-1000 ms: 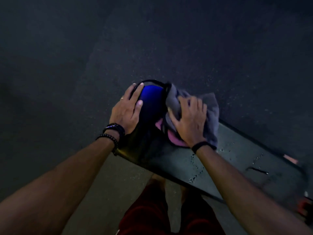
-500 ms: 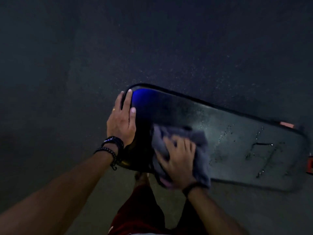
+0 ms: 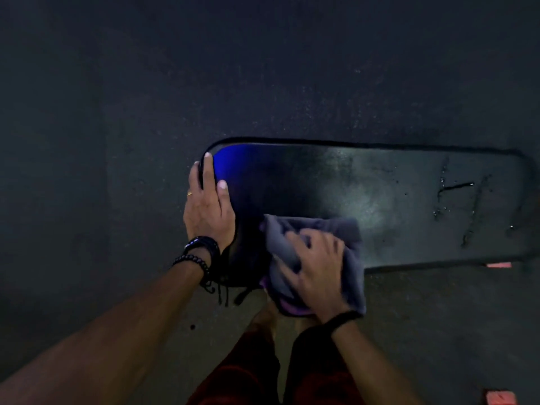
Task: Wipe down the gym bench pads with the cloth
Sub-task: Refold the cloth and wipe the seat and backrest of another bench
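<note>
A long black bench pad [image 3: 380,197] runs from the centre to the right edge, with a blue sheen at its left end and wet streaks and droplets toward the right end. My left hand [image 3: 208,204] rests flat over the pad's left end, fingers curled around its edge. My right hand [image 3: 317,270] presses a grey cloth [image 3: 347,244] with a pink underside onto the pad's near edge, just right of my left hand. The cloth hangs partly over that near edge.
Dark speckled rubber floor [image 3: 263,83] surrounds the bench. My legs in dark red shorts [image 3: 257,375] stand below the pad. A small pink-red piece [image 3: 498,265] shows under the pad's near right edge, another pink-red piece [image 3: 501,398] lies at the bottom right.
My right hand has dragged the cloth from the pad's far left end down to its near edge. The view has swung so the pad now lies almost level. My left hand stays on the left end.
</note>
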{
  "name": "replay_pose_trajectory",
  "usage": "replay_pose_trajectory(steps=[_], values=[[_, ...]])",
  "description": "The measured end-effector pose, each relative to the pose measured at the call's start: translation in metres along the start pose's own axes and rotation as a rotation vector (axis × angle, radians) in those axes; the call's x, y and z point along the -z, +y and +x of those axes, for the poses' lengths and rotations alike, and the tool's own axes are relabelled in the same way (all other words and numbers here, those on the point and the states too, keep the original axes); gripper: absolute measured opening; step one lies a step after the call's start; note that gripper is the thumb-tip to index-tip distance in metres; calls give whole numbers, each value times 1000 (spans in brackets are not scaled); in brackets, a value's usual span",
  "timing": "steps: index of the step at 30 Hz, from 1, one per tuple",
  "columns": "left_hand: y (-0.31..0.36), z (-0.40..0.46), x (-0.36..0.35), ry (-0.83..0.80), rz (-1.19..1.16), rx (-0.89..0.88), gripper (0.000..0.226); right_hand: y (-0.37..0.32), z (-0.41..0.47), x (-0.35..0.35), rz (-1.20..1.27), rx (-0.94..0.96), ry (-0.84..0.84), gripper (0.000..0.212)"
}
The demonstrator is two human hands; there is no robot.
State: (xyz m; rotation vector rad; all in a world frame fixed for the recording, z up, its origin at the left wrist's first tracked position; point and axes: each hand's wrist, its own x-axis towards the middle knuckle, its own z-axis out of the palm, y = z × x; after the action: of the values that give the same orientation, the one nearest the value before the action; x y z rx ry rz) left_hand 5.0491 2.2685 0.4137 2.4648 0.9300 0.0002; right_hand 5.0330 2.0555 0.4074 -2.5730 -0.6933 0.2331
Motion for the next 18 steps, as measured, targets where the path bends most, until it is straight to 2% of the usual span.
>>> replay_pose_trajectory(steps=[1, 3, 5, 6, 7, 8, 11, 13, 15, 16, 18], values=[[1, -1, -1, 0, -7, 8, 56, 24, 0, 3, -24, -77, 20, 32], [1, 0, -2, -3, -12, 2, 56, 64, 31, 8, -91, -386, 116, 34], [0, 2, -4, -3, -9, -5, 57, 77, 87, 10, -139, -683, 249, 45], [0, 3, -5, 3, -10, 5, 57, 70, 113, 10, -128, -766, 291, 47], [0, 3, -6, 8, -12, 11, 56, 55, 129, 8, -104, -773, 302, 45], [1, 2, -7, 13, -14, 9, 56, 34, 133, 5, -87, -694, 281, 41], [-2, 3, -5, 6, -19, -31, 57, -40, 75, -10, -19, -243, 107, 33], [-3, 3, -4, -2, -18, -15, 57, -48, 16, -14, 26, -107, -6, 35], [-1, 1, -3, 7, -26, 3, 57, -7, -10, -8, 15, -138, 4, 30], [1, 0, -3, 12, -28, -1, 56, 20, -9, -3, -32, -221, 39, 29], [3, 1, -4, 16, -25, -10, 56, 68, 20, 7, -106, -519, 167, 39]])
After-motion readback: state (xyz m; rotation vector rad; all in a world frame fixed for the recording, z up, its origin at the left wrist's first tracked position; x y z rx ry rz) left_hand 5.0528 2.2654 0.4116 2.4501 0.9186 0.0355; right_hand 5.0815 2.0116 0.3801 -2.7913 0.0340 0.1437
